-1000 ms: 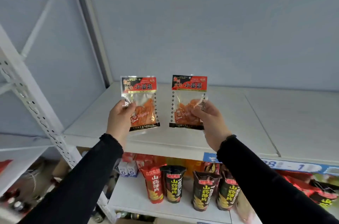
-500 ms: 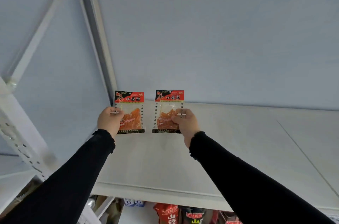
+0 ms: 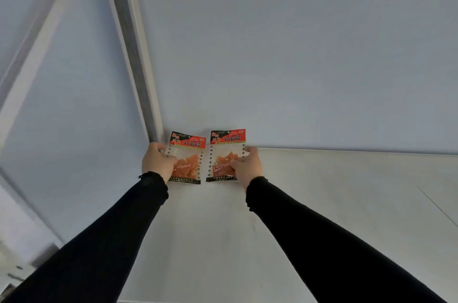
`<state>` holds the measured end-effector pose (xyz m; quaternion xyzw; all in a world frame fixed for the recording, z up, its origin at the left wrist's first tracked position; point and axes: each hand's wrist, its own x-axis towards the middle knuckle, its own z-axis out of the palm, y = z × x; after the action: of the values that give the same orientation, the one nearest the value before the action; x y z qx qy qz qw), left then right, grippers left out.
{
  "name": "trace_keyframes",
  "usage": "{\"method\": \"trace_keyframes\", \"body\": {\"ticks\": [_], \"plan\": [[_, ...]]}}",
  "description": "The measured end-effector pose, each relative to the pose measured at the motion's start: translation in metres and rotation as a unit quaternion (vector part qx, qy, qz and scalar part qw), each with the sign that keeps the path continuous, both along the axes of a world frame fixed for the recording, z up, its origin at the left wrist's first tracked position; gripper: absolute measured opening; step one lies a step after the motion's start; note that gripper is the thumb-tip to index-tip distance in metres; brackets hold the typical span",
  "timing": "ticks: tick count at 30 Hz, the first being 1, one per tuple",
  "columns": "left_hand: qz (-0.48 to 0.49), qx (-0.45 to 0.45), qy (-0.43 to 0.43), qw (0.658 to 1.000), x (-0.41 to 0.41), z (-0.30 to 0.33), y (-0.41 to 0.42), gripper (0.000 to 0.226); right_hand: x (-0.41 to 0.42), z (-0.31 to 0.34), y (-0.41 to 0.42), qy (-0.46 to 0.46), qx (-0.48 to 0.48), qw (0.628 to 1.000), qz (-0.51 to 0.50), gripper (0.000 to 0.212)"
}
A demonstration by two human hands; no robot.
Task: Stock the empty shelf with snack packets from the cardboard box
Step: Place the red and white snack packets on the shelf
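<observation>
Head view shows us the broad white metal shelf (image 3: 322, 203) meeting the pale blue back wall (image 3: 297, 54), bare except where we work at its far left corner. Our left hand (image 3: 157, 162) grips the left clear snack packet with red header and orange strips (image 3: 187, 157); our right hand (image 3: 247, 165) pinches its twin (image 3: 226, 153) just beside it. Both stand near the wall. We judge we should seat the bottom edges flat, lean the tops against the wall, keep labels facing out, then let go gently.
</observation>
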<state>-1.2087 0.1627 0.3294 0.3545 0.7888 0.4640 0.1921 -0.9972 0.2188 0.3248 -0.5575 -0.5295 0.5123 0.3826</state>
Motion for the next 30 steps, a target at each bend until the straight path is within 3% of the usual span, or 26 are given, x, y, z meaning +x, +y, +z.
{"method": "trace_keyframes", "body": {"ticks": [3, 6, 9, 12, 18, 23, 27, 30], "plan": [[-0.005, 0.001, 0.019, 1.000, -0.007, -0.003, 0.006, 0.041, -0.010, 0.000, 0.005, -0.038, 0.036, 0.999, 0.004, 0.066], [-0.018, -0.011, 0.041, 0.999, -0.009, -0.005, 0.011, 0.047, -0.015, -0.002, 0.009, -0.146, 0.086, 0.986, 0.005, 0.056], [-0.028, -0.033, 0.125, 0.991, -0.006, -0.007, 0.012, 0.047, -0.011, -0.002, 0.010, -0.257, 0.123, 0.958, 0.028, 0.048], [-0.047, -0.040, 0.219, 0.974, -0.002, -0.003, 0.009, 0.041, 0.004, -0.001, 0.006, -0.271, 0.167, 0.947, 0.050, 0.043], [-0.155, -0.114, 0.309, 0.931, 0.009, -0.001, -0.002, 0.039, 0.024, -0.008, -0.011, -0.296, 0.208, 0.925, 0.112, 0.028], [-0.161, -0.132, 0.317, 0.925, 0.013, 0.001, -0.010, 0.036, 0.020, -0.010, -0.017, -0.336, 0.194, 0.912, 0.137, 0.033], [-0.160, -0.081, 0.319, 0.931, 0.026, 0.008, -0.014, 0.035, 0.031, -0.006, -0.029, -0.322, 0.211, 0.915, 0.120, 0.038], [-0.198, -0.051, 0.346, 0.916, 0.046, 0.016, -0.013, 0.034, 0.062, -0.001, -0.041, -0.346, 0.247, 0.900, 0.094, 0.035]]}}
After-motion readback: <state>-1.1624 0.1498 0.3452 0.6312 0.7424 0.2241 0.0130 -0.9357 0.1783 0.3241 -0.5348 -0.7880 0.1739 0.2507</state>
